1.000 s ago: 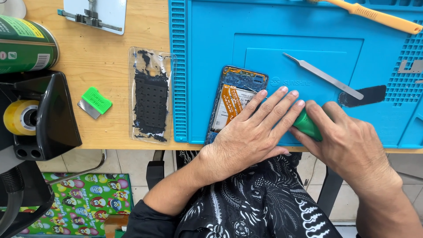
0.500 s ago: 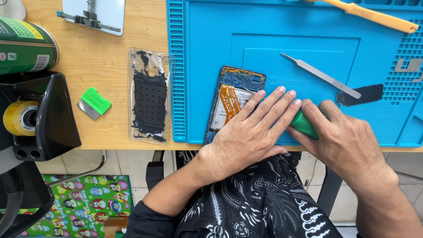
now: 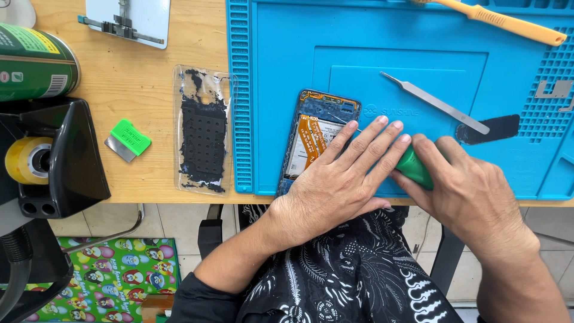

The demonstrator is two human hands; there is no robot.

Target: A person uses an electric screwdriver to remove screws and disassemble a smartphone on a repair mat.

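The left hand (image 3: 341,185) lies flat over the open phone (image 3: 314,137), which sits low in the middle of the frame on the blue mat (image 3: 281,72), close to the near edge of the desk (image 3: 149,173). The fingers are spread and press down, so this grip is not closed around anything; it just pins the phone. The right hand (image 3: 472,197) is closed tight on a green tool (image 3: 415,167), and a thin tip pokes out under the left fingers toward the phone's inside. To do this well, I think the left hand should press evenly so the phone cannot slide, and the right hand should push the tip slowly and flat, away from the orange strip (image 3: 314,133), which looks soft and easy to tear. Small pushes are safer than one hard one, because the tip points right at the left fingers. The bottom of the phone is at the mat's near edge, almost over the desk edge, so a slip toward the body could tip it off. There is open mat above the phone and to its right. The metal tweezers (image 3: 433,103) and a dark flat piece (image 3: 496,127) lie upper right, near the right hand, and could get bumped. The clear cover (image 3: 203,128) with black glue lies left of the mat, a green scraper (image 3: 128,139) farther left.
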